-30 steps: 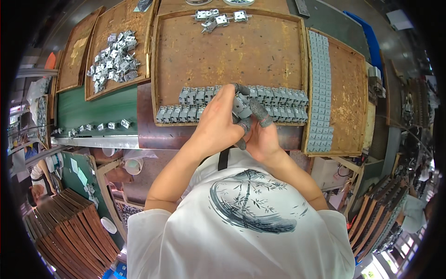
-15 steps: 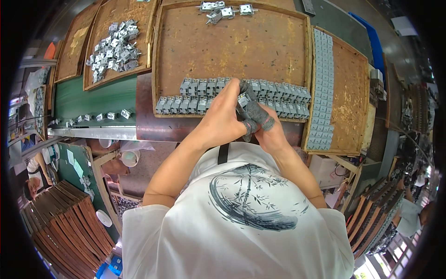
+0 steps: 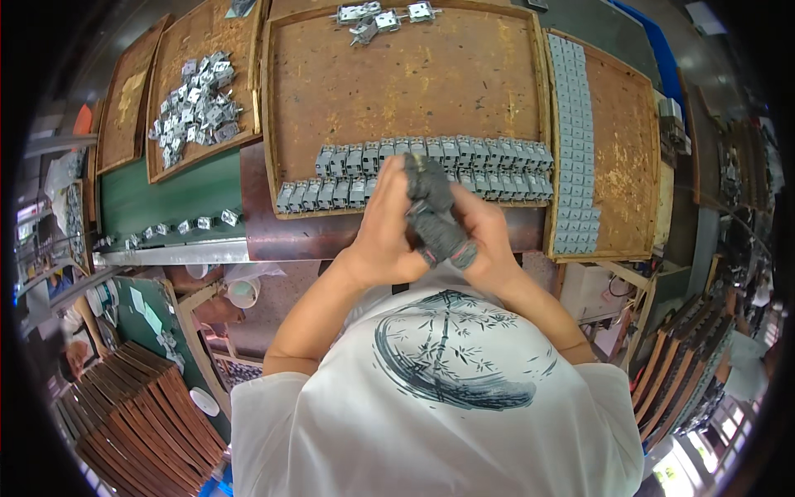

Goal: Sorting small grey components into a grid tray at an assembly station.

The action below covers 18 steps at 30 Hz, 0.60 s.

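My left hand and my right hand are pressed together in front of my chest, over the near edge of the middle wooden tray. Dark grey fabric covers wrap some fingers, slightly smeared by motion. Both hands are closed; the fingers hide whatever lies between them. Just beyond my hands, two rows of small grey metal box-shaped parts stand side by side along the tray's near side. A few looser silvery metal parts lie at its far edge.
Left of the middle tray, another wooden tray carries a heap of silvery metal parts. Several single parts sit along the green surface. To the right, a third tray holds flat grey pieces in columns. Stacked boards stand lower left.
A small grey metal part showed between my fingers before; now the covered fingers hide it. My hands have shifted slightly nearer to me, and the whole view has turned a little.
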{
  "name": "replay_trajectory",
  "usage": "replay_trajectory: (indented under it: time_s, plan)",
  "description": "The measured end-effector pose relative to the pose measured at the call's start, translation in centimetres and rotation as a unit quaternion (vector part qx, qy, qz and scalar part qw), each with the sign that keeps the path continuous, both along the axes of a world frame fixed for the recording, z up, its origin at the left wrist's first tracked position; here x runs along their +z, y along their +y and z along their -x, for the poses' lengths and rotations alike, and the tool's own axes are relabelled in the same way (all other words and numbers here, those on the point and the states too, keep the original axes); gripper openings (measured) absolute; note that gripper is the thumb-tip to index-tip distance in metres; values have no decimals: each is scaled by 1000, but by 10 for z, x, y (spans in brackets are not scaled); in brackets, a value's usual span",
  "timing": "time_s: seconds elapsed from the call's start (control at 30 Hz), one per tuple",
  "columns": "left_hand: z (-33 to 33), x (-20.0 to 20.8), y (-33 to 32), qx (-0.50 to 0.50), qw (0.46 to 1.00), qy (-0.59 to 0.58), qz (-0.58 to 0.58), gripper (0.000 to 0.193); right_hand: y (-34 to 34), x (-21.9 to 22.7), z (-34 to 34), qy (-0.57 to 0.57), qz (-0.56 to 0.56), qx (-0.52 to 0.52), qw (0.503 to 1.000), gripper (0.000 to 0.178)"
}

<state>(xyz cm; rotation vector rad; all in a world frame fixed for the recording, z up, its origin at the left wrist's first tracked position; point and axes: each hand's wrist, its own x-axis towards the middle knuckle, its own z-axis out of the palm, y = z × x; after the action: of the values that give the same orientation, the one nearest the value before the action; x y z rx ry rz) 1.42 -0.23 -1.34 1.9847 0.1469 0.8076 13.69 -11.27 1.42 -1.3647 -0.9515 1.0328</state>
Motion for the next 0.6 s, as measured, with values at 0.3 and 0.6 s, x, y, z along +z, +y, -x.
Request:
replay_trajectory:
  time_s: [0.3, 0.6]
  plan:
    - [8, 3, -14, -37, 909, 27, 414, 77, -7, -8, -9, -91, -6, 51, 995, 43]
    - [14, -14, -17, -33, 958, 1, 286, 76, -5, 3, -4, -117, 13, 16, 993, 34]
